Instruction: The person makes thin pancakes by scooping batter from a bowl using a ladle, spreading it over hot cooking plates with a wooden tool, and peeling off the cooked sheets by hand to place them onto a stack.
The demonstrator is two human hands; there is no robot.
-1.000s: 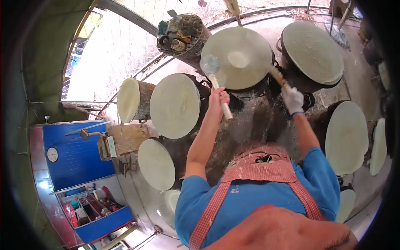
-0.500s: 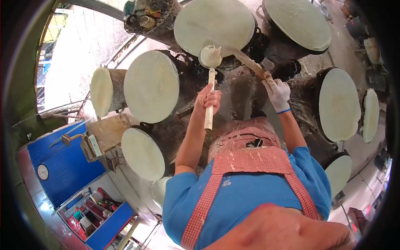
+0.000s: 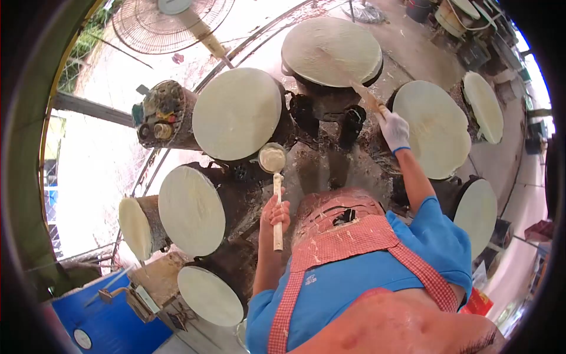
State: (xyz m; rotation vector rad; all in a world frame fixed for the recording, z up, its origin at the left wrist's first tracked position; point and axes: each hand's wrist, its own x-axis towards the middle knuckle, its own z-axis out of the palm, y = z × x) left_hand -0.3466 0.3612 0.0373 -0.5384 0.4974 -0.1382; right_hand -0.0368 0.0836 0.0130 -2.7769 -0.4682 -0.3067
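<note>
Batter (image 3: pixel 272 159) fills the bowl of the ladle (image 3: pixel 277 190), whose pale handle you grip upright in the frame in your closed left hand (image 3: pixel 276 213), just below the left-hand griddle (image 3: pixel 237 114). Your gloved right hand (image 3: pixel 395 128) is closed around the wooden spatula (image 3: pixel 368 98), its blade at the near edge of the top griddle (image 3: pixel 332 52); you cannot tell if they touch. Pale layers cover both griddles and the right-hand griddle (image 3: pixel 432 130) beside your glove.

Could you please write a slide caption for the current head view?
Bare left hand gripping a ladle, gloved right hand a flat tool, amid large pale discs.
</note>
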